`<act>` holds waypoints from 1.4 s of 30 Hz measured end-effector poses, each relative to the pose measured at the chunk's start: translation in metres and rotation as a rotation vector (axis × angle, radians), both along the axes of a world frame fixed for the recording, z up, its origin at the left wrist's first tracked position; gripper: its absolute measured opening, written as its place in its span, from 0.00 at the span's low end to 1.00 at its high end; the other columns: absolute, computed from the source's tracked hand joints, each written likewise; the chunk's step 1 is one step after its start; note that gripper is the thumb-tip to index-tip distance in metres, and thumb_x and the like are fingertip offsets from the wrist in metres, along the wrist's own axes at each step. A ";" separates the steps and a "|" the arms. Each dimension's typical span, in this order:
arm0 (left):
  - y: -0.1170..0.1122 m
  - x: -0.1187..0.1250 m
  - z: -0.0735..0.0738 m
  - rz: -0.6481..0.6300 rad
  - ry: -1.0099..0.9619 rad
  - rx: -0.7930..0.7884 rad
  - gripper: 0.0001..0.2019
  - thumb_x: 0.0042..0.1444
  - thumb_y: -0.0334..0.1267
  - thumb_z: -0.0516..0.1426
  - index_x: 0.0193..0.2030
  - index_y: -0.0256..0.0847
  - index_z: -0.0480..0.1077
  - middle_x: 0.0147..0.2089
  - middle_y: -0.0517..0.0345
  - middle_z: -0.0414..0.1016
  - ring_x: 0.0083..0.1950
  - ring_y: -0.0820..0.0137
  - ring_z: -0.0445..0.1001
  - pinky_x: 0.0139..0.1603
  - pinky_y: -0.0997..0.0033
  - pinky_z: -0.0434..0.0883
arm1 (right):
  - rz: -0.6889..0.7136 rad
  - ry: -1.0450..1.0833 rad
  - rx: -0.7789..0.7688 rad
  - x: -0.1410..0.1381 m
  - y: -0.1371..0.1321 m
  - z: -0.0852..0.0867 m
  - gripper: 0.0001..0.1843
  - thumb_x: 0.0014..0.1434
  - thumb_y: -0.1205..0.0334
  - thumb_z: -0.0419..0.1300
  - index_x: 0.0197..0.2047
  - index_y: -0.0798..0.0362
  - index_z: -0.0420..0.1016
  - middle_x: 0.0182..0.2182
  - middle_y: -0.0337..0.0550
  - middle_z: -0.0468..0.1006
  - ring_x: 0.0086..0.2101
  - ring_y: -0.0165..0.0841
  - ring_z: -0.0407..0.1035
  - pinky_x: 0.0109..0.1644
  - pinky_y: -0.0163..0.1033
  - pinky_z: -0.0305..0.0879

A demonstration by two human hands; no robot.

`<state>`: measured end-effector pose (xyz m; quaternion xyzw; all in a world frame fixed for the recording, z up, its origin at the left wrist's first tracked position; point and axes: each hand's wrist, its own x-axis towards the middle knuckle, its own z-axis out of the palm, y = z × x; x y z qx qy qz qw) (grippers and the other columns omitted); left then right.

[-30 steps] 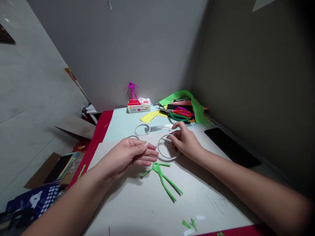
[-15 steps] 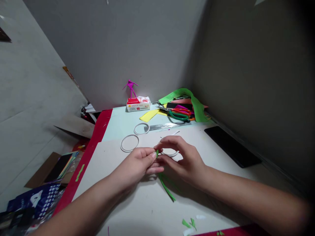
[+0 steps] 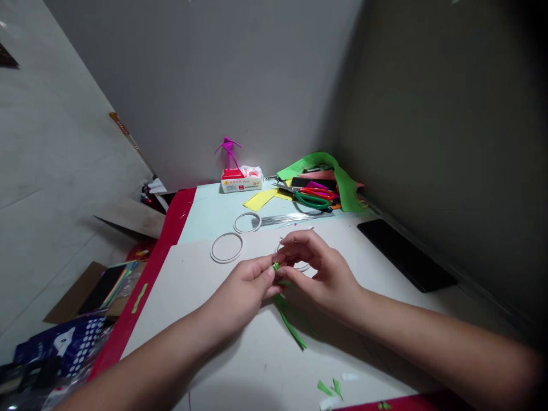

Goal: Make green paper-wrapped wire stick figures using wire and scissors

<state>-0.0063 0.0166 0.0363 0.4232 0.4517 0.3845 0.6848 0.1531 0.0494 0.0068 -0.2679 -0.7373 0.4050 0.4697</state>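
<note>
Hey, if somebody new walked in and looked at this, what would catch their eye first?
The left hand and right hand meet over a white board at the middle of the table, their fingers pinching a small green strip. Beyond them, a little magenta figure stands on a white box at the far edge, and to its right lie green-handled scissors beside bright green paper.

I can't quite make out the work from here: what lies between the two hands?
In the head view, the top of a green paper figure lies between the left hand and right hand, held at their fingertips.
</note>
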 end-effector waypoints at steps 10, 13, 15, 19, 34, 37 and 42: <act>0.004 -0.006 -0.003 -0.040 -0.040 -0.108 0.07 0.53 0.29 0.59 0.37 0.34 0.78 0.31 0.57 0.75 0.32 0.76 0.72 0.41 0.76 0.68 | 0.066 -0.163 0.196 0.000 0.003 -0.010 0.25 0.52 0.79 0.57 0.50 0.49 0.61 0.37 0.40 0.72 0.36 0.30 0.68 0.39 0.37 0.68; 0.007 -0.013 0.006 -0.112 0.041 -0.116 0.06 0.52 0.34 0.61 0.33 0.33 0.77 0.31 0.54 0.76 0.32 0.74 0.73 0.39 0.74 0.69 | 0.047 -0.054 0.116 -0.002 0.003 -0.005 0.20 0.52 0.78 0.58 0.46 0.49 0.62 0.36 0.39 0.70 0.35 0.30 0.67 0.39 0.38 0.68; 0.009 -0.018 0.012 -0.159 0.090 -0.142 0.08 0.51 0.36 0.62 0.35 0.32 0.78 0.32 0.51 0.79 0.34 0.70 0.77 0.41 0.71 0.70 | 0.042 0.041 0.028 -0.002 0.003 -0.002 0.19 0.53 0.77 0.58 0.44 0.49 0.62 0.35 0.39 0.69 0.36 0.30 0.68 0.41 0.38 0.69; 0.011 -0.027 0.016 -0.214 0.083 -0.168 0.12 0.54 0.39 0.60 0.34 0.30 0.78 0.33 0.44 0.81 0.26 0.70 0.77 0.30 0.74 0.70 | 0.081 0.137 -0.131 -0.002 0.003 0.002 0.17 0.54 0.74 0.61 0.43 0.49 0.62 0.34 0.38 0.69 0.37 0.30 0.68 0.44 0.40 0.68; 0.007 -0.020 0.019 -0.104 0.176 -0.019 0.13 0.57 0.38 0.58 0.25 0.33 0.75 0.24 0.55 0.78 0.14 0.84 0.64 0.17 0.83 0.53 | 0.048 0.200 -0.310 -0.003 0.001 0.006 0.19 0.52 0.66 0.67 0.43 0.49 0.62 0.33 0.38 0.73 0.36 0.31 0.70 0.39 0.38 0.68; 0.004 -0.015 0.021 -0.078 0.291 0.045 0.12 0.57 0.39 0.58 0.30 0.33 0.77 0.25 0.55 0.78 0.14 0.83 0.63 0.17 0.81 0.54 | -0.012 0.194 -0.304 -0.003 -0.003 0.007 0.19 0.52 0.67 0.67 0.42 0.49 0.62 0.33 0.38 0.74 0.35 0.31 0.71 0.39 0.39 0.69; 0.003 -0.009 0.022 -0.026 0.411 0.067 0.11 0.56 0.39 0.58 0.38 0.33 0.79 0.27 0.54 0.79 0.14 0.81 0.61 0.17 0.79 0.57 | -0.092 0.197 -0.227 -0.005 -0.008 0.008 0.13 0.54 0.70 0.63 0.39 0.49 0.64 0.33 0.38 0.73 0.34 0.30 0.73 0.40 0.38 0.70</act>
